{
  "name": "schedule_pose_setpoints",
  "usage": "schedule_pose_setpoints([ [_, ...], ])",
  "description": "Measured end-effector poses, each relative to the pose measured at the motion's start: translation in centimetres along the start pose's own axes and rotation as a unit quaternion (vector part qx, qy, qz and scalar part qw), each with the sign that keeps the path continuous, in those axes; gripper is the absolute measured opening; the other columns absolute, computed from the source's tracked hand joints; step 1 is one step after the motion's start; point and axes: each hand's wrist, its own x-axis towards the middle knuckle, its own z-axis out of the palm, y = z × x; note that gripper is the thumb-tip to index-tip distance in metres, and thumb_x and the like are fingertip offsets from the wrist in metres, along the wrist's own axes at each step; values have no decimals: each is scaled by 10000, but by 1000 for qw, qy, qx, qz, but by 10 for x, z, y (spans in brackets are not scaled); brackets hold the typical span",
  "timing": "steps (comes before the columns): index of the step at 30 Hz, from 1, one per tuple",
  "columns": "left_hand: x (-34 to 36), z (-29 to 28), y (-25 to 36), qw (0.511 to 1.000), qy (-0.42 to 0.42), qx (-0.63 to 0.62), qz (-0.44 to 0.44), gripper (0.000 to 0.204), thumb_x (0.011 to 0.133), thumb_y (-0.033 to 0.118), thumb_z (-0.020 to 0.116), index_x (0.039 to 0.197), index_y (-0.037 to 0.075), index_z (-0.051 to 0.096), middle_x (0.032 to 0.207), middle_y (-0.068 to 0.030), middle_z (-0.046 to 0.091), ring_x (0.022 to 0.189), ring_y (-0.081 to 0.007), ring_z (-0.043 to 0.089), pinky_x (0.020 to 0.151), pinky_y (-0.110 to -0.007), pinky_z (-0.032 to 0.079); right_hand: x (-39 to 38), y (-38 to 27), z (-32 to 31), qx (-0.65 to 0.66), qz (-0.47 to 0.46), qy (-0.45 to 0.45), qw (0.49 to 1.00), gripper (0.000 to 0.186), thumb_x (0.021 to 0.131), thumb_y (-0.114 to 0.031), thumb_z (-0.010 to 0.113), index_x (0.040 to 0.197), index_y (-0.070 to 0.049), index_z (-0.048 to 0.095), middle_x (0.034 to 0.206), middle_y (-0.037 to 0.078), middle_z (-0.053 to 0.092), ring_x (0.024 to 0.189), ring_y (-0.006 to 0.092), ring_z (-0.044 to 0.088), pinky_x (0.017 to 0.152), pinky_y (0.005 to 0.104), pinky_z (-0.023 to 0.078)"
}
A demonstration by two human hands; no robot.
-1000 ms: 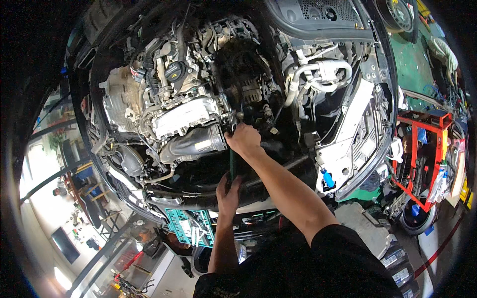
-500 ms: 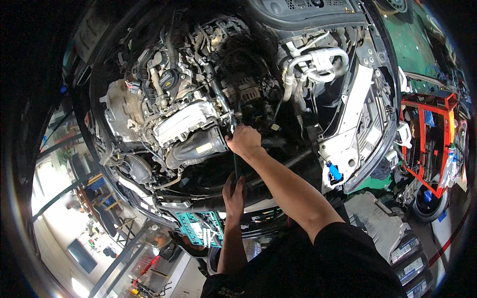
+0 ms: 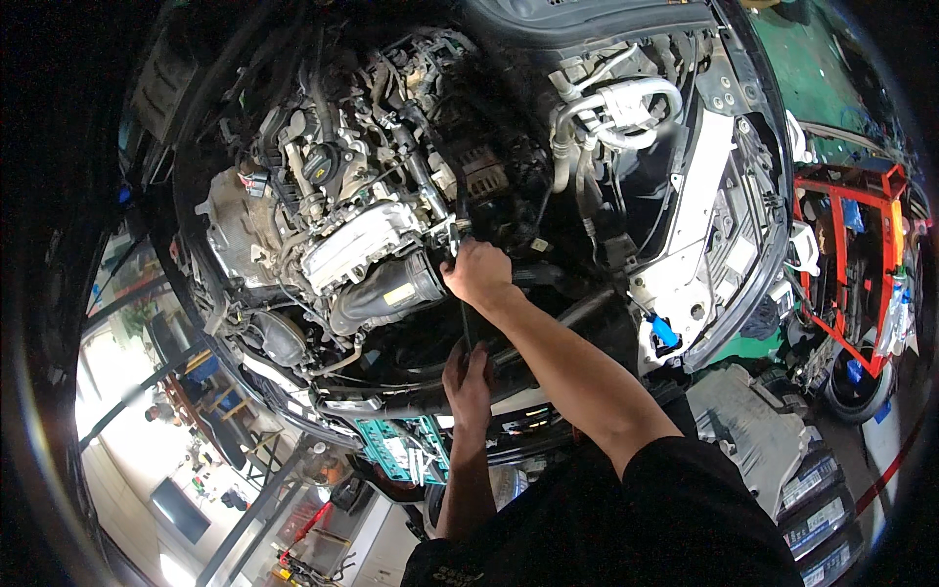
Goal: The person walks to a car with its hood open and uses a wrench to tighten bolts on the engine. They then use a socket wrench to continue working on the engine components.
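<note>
My right hand (image 3: pixel 475 270) is closed around the upper part of a long, thin tool (image 3: pixel 465 318) in the engine bay, beside a black intake hose (image 3: pixel 381 298). My left hand (image 3: pixel 468 385) grips the same tool's lower end near the front edge of the bay. Just beyond my right hand are metal fittings and pipes on the engine (image 3: pixel 347 235), with a dark recess to their right. The tool's far tip is hard to make out.
A teal tool case (image 3: pixel 386 448) sits below the car's front at left. A red metal cart (image 3: pixel 831 225), a standing tyre (image 3: pixel 853 396) and stacked tyres (image 3: pixel 817 514) are at right. A blue object (image 3: pixel 665 331) rests on the white right-side panel. A glass-walled workshop area (image 3: pixel 156 421) is at left.
The view has shifted slightly, moving the left-side background and tool case rightward in the picture. Both hands stay on the tool, with the left one slightly further right in the picture.
</note>
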Motion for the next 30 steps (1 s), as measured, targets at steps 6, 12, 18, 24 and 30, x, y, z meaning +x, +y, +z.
schedule_pose_setpoints([
  [6, -10, 12, 25, 999, 34, 17, -21, 279, 1003, 205, 627, 1175, -15, 632, 742, 22, 531, 619, -54, 414, 529, -239, 320, 15, 9, 2, -30, -11, -60, 998, 541, 915, -486, 642, 986, 48, 697, 916, 249, 710, 848, 387, 723, 707, 455, 614],
  [12, -5, 23, 6, 988, -68, -114, 82, 328, 977, 178, 671, 1225, -14, 576, 945, -56, 624, 816, -115, 539, 728, -277, 461, 33, 34, 1, -274, -228, 30, 934, 393, 922, -416, 683, 903, -29, 750, 771, 166, 682, 743, 375, 691, 648, 456, 573],
  [18, 0, 25, 14, 850, -190, -479, -111, 431, 965, 159, 702, 1315, 38, 480, 859, -83, 680, 639, -198, 653, 573, -331, 522, 37, 21, -23, -31, 19, -34, 999, 517, 876, -437, 772, 1024, 54, 709, 984, 198, 745, 964, 270, 720, 863, 323, 553],
  [24, 11, 3, 21, 805, -218, -532, -146, 342, 961, 114, 684, 1203, 69, 447, 710, -66, 584, 463, -193, 555, 405, -320, 432, 33, -2, -39, 36, -3, -112, 993, 522, 868, -446, 761, 1089, 25, 719, 1123, 277, 717, 1065, 322, 704, 955, 397, 520],
  [30, 21, -18, -7, 831, -235, -476, -166, 506, 949, 44, 655, 1347, 76, 343, 670, -67, 558, 445, -195, 545, 372, -322, 427, 43, 43, -8, -94, -5, -37, 995, 364, 912, -309, 684, 962, 51, 699, 726, 99, 671, 662, 197, 598, 626, 399, 481],
])
